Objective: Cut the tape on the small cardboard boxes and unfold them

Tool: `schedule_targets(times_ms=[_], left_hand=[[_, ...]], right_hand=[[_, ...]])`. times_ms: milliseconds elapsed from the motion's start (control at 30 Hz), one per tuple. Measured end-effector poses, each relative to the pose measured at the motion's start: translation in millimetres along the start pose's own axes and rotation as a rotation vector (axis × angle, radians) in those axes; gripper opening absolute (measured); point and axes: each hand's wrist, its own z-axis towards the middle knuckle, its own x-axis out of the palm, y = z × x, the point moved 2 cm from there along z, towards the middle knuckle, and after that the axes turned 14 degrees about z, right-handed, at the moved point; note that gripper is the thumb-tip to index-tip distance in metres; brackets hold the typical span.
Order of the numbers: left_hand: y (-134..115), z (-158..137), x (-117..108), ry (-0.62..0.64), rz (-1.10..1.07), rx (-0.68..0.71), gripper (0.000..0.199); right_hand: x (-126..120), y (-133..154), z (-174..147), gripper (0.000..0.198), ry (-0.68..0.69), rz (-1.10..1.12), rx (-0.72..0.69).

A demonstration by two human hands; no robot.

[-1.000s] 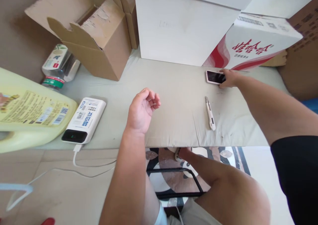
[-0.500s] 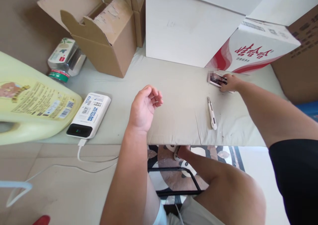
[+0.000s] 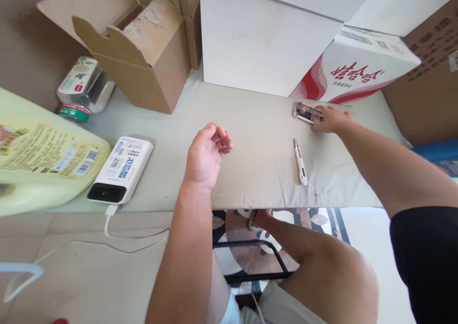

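My left hand point(image 3: 209, 154) is held up in front of the covered surface, palm showing and fingers loosely curled, with nothing in it. Farther off to the right, my right hand point(image 3: 331, 120) grips the right end of a flat, phone-shaped thing point(image 3: 308, 113) with a dark picture face and a white edge. My fingers and palm cover that end, and its left end is blurred. A white utility knife point(image 3: 300, 162) lies on the surface between my hands, closer to the right one, with its narrow tip pointing away from me.
A white power bank point(image 3: 121, 169) with a cable plugged in lies beside a large yellow jug point(image 3: 53, 157) at left. Behind stand a clear jar point(image 3: 86, 88), an opened cardboard box point(image 3: 168, 66), a white panel point(image 3: 265, 37) and a red-and-white carton point(image 3: 354, 71).
The view has shifted slightly, moving the objects a little left in the picture. My right hand stays at the flat thing, its fingers lying less over the dark face. My left hand looks unchanged.
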Motion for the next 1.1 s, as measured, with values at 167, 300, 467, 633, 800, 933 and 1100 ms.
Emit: schedule_targets(times_ms=[167,300,467,633,800,933,1100], left_hand=[[-4,-3,0,0.083,-0.017,0.047,0.024],[-8,-6,0,0.072,-0.047,0.062,0.025],[-10,-7,-2,0.014,-0.07,0.077,0.032],[-12,-8,-11,0.022,-0.117,0.11,0.029],[-17,-8,-18,-0.008,-0.122,0.109,0.031],[-19,-10,-20,-0.019,-0.165,0.12,0.032],[-20,-12,-23,-0.065,-0.237,0.167,0.031]], right_hand=[[26,52,-31,0.056,-0.052,-0.199,-0.085],[86,124,-53,0.053,0.11,-0.185,-0.391],[141,246,-46,0.049,0.081,0.071,-0.723],[152,347,-33,0.049,0.149,0.104,-0.657],[158,385,-35,0.053,0.252,0.027,-0.611],[177,389,-26,0.048,0.287,0.125,-0.684],[216,398,-6,0.042,0.392,0.308,-0.958]])
